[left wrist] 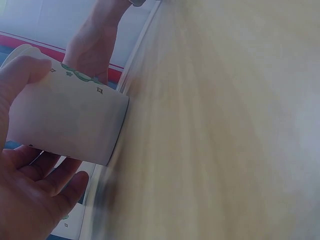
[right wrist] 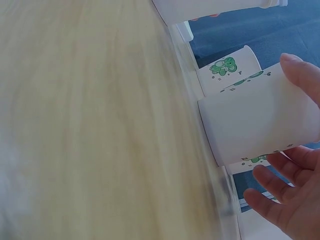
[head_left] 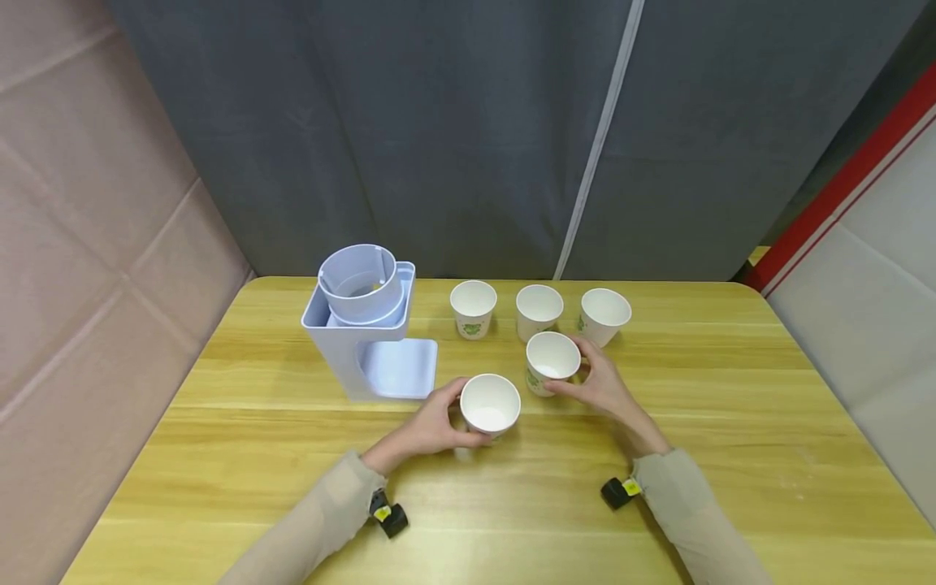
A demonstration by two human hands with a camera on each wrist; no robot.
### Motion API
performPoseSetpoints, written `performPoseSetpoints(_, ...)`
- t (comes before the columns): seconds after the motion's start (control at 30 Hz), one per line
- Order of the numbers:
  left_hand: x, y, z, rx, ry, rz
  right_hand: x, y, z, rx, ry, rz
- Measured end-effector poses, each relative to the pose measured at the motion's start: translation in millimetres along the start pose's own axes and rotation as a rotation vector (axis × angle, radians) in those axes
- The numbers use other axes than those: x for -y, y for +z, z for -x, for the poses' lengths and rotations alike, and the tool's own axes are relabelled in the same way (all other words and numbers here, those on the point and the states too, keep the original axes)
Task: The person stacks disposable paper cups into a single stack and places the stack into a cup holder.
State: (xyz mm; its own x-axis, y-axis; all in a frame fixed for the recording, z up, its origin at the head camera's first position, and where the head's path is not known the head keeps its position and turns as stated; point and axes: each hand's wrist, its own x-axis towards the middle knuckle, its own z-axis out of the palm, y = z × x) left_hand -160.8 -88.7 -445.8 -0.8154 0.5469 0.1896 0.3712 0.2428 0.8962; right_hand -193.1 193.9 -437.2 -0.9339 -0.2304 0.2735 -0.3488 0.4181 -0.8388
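Observation:
My left hand (head_left: 437, 420) grips a white paper cup (head_left: 490, 404) from its left side, thumb in front and fingers behind. Seen in the left wrist view, that cup (left wrist: 70, 107) stands upright close to the tabletop; whether its base touches is hard to tell. On the other side, my right hand (head_left: 601, 382) holds a second paper cup (head_left: 552, 356) between thumb and fingers. The right wrist view shows this cup (right wrist: 260, 117) with small green prints, its base at the table surface. Both cups look hollow from above.
A row of three more paper cups, left (head_left: 473, 309), middle (head_left: 539, 311) and right (head_left: 604, 315), stands behind the hands. Left of them is a light-blue plastic dispenser (head_left: 358, 325) with a round top and flat base. A grey curtain (head_left: 439, 138) hangs behind the wooden table (head_left: 241, 455).

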Motion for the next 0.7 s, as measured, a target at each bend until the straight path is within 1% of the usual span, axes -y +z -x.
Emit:
performPoseSetpoints(0.17,1.8,0.1,-0.3,-0.001,0.005,0.003,-1.1,0.6,-0.4,-0.014,-0.023,0.035)
performPoseSetpoints(0.3,2.8,0.1,-0.5,-0.001,0.008,0.001,0.9,1.6,-0.6,-0.018,-0.027,0.016)
performPoseSetpoints(0.43,2.9,0.1,-0.3,0.0,0.008,0.006,1.1,2.4,-0.7,-0.012,-0.013,-0.012)
performPoseSetpoints(0.57,3.5,0.3,-0.4,0.002,0.011,0.011,0.5,2.2,-1.7,0.001,-0.007,-0.008)
performPoseSetpoints(0.7,3.7,0.4,-0.6,-0.001,0.016,0.013,2.9,2.7,-4.6,0.017,-0.022,0.001)
